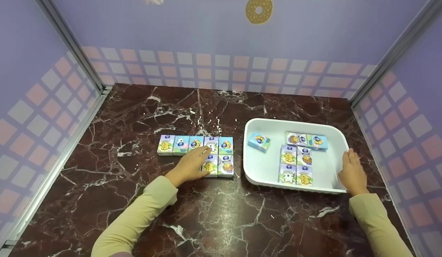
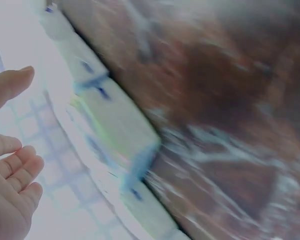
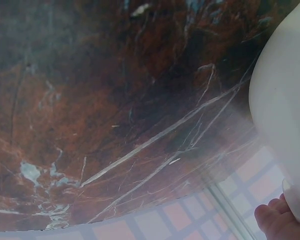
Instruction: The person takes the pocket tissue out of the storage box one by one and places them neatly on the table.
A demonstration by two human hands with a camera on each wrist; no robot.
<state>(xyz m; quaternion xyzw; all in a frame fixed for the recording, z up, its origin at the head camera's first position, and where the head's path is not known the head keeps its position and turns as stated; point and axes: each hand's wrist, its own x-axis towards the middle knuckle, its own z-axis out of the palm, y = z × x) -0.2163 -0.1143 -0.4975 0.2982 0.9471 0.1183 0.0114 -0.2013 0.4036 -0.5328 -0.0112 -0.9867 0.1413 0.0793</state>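
Left hand hovers empty, fingers parted, over packets; right hand grips white tub.

From my left hand, I have room over the marble tabletop at six o'clock. At three, packets — then the white tray's wall — block me.

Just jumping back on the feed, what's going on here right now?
A person is working with small printed packs on a dark marbled table. The left hand is over the grouped packs, fingers relaxed, with no pack in its grasp. The right hand holds the right-hand side of a white tray. Seven packs lie in the tray, one apart from the others at its left.
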